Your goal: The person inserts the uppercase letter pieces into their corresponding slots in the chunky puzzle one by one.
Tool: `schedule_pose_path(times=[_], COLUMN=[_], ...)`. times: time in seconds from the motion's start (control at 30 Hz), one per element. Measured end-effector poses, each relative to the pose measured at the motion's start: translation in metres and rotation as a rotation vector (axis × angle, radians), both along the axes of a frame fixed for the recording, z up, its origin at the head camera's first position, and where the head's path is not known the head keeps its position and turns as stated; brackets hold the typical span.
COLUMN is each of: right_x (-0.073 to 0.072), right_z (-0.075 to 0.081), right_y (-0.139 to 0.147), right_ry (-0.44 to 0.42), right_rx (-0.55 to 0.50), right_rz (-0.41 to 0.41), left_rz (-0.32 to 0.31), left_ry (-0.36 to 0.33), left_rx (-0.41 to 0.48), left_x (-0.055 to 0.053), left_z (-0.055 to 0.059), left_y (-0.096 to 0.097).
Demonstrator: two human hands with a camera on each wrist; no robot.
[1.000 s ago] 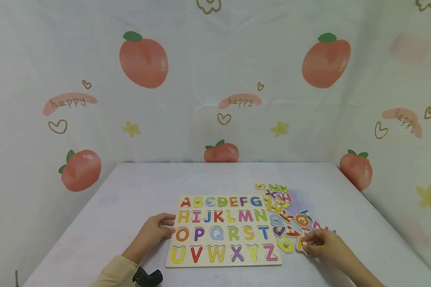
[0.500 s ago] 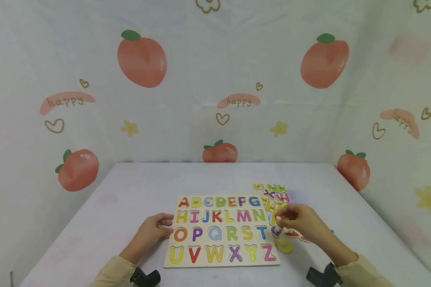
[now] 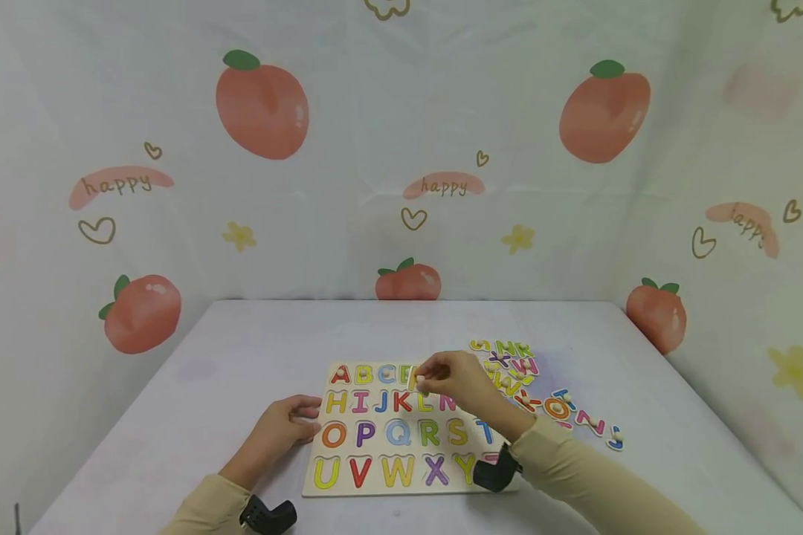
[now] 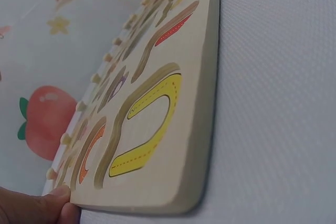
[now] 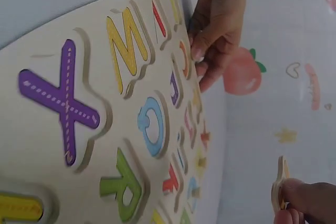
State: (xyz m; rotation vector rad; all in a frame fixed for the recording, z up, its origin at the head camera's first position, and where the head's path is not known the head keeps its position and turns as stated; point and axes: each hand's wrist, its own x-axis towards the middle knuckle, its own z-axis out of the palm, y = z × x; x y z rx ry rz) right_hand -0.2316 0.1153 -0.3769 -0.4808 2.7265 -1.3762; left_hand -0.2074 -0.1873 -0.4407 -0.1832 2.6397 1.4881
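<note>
Alphabet board (image 3: 416,484): one, flat on the table (image 3: 254,349), its left edge touched by the left hand (image 3: 286,427), fingers loosely bent. The right hand (image 3: 460,379) pinches one letter piece (image 5: 279,187) between thumb and fingers, raised over the board's upper rows. Letter rows: four. Loose pieces (image 3: 558,408) lie right of the board; partly hidden, count cannot be told.

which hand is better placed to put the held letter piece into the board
Probably the right hand: it pinches the letter piece above the board. The left hand is at the board's left edge, seemingly better placed to steady it.
</note>
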Motion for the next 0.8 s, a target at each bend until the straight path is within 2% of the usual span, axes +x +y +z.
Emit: schedule_pose_path(times=[0.17, 0.43, 0.53, 0.8], right_x=[-0.009, -0.019, -0.022, -0.028], right_z=[-0.006, -0.017, -0.021, -0.034], right_y=[-0.039, -0.087, -0.099, -0.122], right_ry=[0.012, 0.003, 0.004, -0.026], right_rx=[-0.019, -0.074, -0.083, -0.021], right_rz=[0.066, 0.114, 0.111, 0.078], left_rz=[-0.007, -0.014, -0.015, -0.018], left_ry=[-0.003, 0.006, 0.005, 0.010], left_rx=[0.006, 0.028, 0.030, 0.042], left_x=[0.000, 0.000, 0.000, -0.001], left_z=[0.002, 0.001, 0.001, 0.002], left_y=[0.000, 0.000, 0.000, -0.002])
